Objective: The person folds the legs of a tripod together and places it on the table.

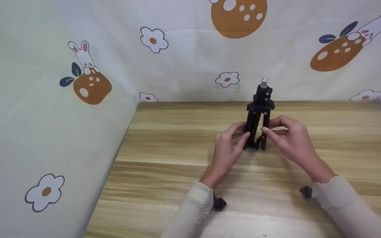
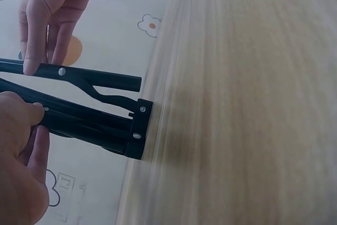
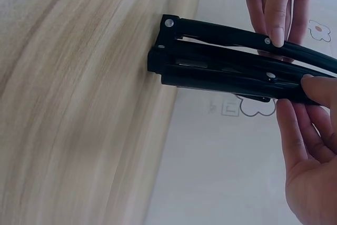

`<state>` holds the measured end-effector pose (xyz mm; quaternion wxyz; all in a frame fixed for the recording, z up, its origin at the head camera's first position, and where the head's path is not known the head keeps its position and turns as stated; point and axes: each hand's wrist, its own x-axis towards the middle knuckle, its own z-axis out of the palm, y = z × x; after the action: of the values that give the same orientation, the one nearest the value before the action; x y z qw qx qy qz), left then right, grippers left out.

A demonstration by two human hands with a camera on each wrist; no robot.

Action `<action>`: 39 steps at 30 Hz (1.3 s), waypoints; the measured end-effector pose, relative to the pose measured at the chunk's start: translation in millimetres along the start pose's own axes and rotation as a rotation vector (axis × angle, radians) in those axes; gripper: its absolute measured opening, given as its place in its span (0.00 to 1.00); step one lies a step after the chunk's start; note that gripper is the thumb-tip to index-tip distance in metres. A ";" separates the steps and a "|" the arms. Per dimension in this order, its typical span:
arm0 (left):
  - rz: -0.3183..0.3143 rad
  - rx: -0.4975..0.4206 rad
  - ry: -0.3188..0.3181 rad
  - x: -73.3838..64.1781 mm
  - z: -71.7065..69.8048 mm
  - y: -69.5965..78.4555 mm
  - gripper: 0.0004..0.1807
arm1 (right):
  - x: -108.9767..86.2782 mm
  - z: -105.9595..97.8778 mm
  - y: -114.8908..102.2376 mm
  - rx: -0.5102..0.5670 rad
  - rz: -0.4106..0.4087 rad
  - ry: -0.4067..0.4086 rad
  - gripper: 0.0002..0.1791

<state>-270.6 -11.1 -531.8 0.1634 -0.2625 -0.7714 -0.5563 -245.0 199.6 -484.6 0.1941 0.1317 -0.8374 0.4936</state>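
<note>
A small black tripod [image 1: 258,105] stands upright over the table, its silver screw tip [image 1: 264,82] pointing up. My left hand [image 1: 228,145] pinches the legs on the left side between thumb and fingers. On the other side, my right hand [image 1: 291,137] pinches the right leg, which stands slightly apart from the rest. From the left wrist, a curved brace [image 2: 108,98] shows linking that parted leg to the riveted bottom bracket [image 2: 139,130]. The right wrist view has the legs [image 3: 226,72] close together, with my left hand [image 3: 279,11] beyond them.
The wood-grain table [image 1: 164,172] reaches back to a pale wall covering [image 1: 184,66] printed with flowers, rabbits and orange fruit. Another printed covering [image 1: 45,132] borders the table on the left. Dark wrist devices [image 1: 219,203] stick out from beneath both sleeves.
</note>
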 end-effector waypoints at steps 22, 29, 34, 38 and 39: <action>0.003 -0.007 -0.003 0.7 -0.2 0.7 0.15 | 0.5 6.4 1.6 0.029 0.012 0.019 0.07; 0.022 0.005 -0.005 1.0 -1.0 -0.2 0.15 | 0.2 7.1 2.7 0.004 0.006 0.029 0.08; 0.020 0.011 -0.007 1.3 -1.6 0.5 0.15 | -0.1 7.3 3.2 0.003 0.005 0.029 0.08; 0.017 0.005 -0.012 1.3 -2.1 0.3 0.15 | -0.6 7.2 2.6 0.016 0.003 0.030 0.08; 0.016 0.003 -0.014 1.4 -2.3 0.3 0.15 | -0.8 7.1 2.4 0.021 0.006 0.029 0.08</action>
<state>-271.7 -12.9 -530.1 0.1627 -0.2724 -0.7711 -0.5521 -246.7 194.6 -490.0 0.2036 0.1241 -0.8296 0.5049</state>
